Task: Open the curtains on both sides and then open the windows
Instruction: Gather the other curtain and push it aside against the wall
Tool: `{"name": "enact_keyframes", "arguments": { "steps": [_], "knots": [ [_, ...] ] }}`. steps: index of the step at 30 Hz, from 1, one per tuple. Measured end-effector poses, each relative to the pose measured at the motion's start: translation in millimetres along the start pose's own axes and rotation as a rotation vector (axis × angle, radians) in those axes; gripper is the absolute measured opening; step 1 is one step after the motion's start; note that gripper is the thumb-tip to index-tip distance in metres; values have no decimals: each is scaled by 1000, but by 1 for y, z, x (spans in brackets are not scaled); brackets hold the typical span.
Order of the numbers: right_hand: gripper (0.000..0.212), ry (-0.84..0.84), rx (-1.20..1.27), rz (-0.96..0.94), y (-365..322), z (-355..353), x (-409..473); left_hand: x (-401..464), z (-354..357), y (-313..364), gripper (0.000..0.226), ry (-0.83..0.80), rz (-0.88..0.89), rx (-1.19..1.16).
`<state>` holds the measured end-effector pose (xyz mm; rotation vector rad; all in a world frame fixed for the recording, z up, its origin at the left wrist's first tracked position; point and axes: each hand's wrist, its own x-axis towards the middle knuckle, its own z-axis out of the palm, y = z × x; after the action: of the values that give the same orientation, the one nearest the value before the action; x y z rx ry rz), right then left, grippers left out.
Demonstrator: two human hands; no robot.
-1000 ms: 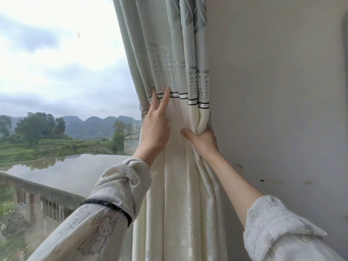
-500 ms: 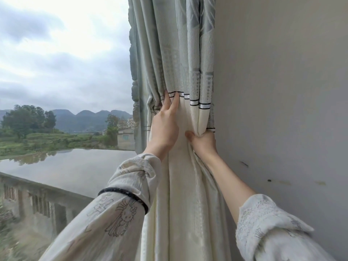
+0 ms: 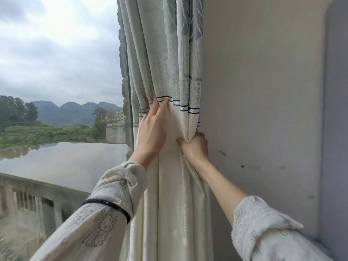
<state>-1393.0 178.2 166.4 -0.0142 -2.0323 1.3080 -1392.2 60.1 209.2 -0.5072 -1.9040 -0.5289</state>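
**Curtain bunched at the wall, window not yet touched**

Head view: The curtain (image 3: pixel 169 72) is hanging gathered into tight folds right against the wall (image 3: pixel 263 91), and it is serving here as the landmark. The left hand (image 3: pixel 152 132) is lying flat on the curtain's window-side folds, fingers (image 3: pixel 160 108) stretched up and reaching the dark and silver trim band (image 3: pixel 186 108), pressing the cloth toward the wall. The right hand (image 3: pixel 195 147) is sitting lower, on the wall side of the curtain, closed in a fist around a bundle of pale fabric just beneath the trim band. Both printed sleeves are rising from the lower edge of the picture; the left sleeve (image 3: pixel 98 219) is carrying a dark band around the forearm.

To the window side of the curtain, the glass (image 3: pixel 56 91) is showing cloudy sky, hills, trees, standing water and a concrete railing below.

Judging progress: this curtain appears fully drawn back, so this side of the first step is looking close to finished. The curtain on the other side is out of view, so its state cannot be told. No handle or latch is showing, and the window seems not yet opened, so that step is waiting.

No brand, label or readable writing is appearing anywhere; the sleeves are bearing only line-drawn cartoon figures.
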Motion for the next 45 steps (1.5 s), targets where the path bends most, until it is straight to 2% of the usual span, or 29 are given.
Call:
{"name": "enact_keyframes", "arguments": {
  "steps": [4,6,8,11,14,19,21,27,36,39,45],
  "knots": [
    [76,8,62,0,5,-14,-8,-27,-5,8,82,75,-37,143],
    [91,-30,152,41,12,-17,-13,-46,-6,9,87,80,-104,180],
    [97,-93,271,71,17,-17,-17,-66,-6,10,89,71,-123,170],
    [86,-181,325,95,26,-14,-24,-89,-5,10,90,36,-169,93],
    [59,-259,324,113,42,-13,-35,-108,-1,6,85,-5,-233,40],
    [39,-281,365,143,59,-8,-36,-126,11,-4,72,-23,-173,-69],
    [40,-296,330,143,56,-4,-25,-120,15,-11,66,-9,-142,19],
    [41,-205,125,119,66,14,1,-90,35,-37,61,-232,-117,112],
    [42,-186,34,110,74,11,-20,-105,39,-38,62,-244,-68,46],
    [43,-195,-3,100,70,4,-32,-114,33,-33,64,-297,-55,80],
    [48,-260,-75,80,66,-22,-66,-143,11,-3,74,-439,-179,174]
  ]
}}
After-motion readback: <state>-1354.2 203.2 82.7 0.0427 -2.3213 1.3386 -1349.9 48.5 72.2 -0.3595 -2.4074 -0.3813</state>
